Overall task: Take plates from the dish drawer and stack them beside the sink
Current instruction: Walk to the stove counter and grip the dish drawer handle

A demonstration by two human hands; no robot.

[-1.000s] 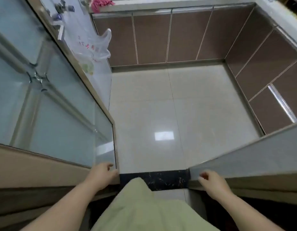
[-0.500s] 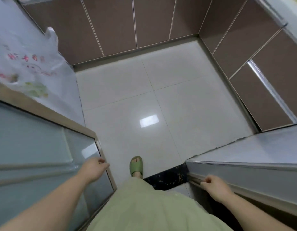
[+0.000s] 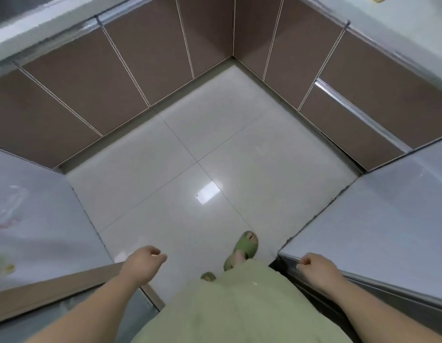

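Note:
No plates, dish drawer interior or sink show in the head view. My left hand (image 3: 143, 264) hangs loosely curled in the air above the floor, just off the edge of the glass sliding door, holding nothing. My right hand (image 3: 316, 269) rests with curled fingers on the edge of the grey door panel (image 3: 378, 233) at the right. Brown lower cabinet fronts (image 3: 130, 63) run along the far wall, and one at the right carries a long metal handle (image 3: 358, 112).
A glass sliding door with a wooden frame (image 3: 66, 283) stands at the left, with a plastic bag (image 3: 9, 214) seen through it. Pale floor tiles (image 3: 190, 154) fill the middle. My foot in a green slipper (image 3: 244, 246) steps onto them. A countertop edge (image 3: 49, 23) runs along the top.
The view has swung forward into the kitchen. My left hand came off the glass door's edge. My slippered foot moved further onto the tiles. My right hand stays on the right door edge.

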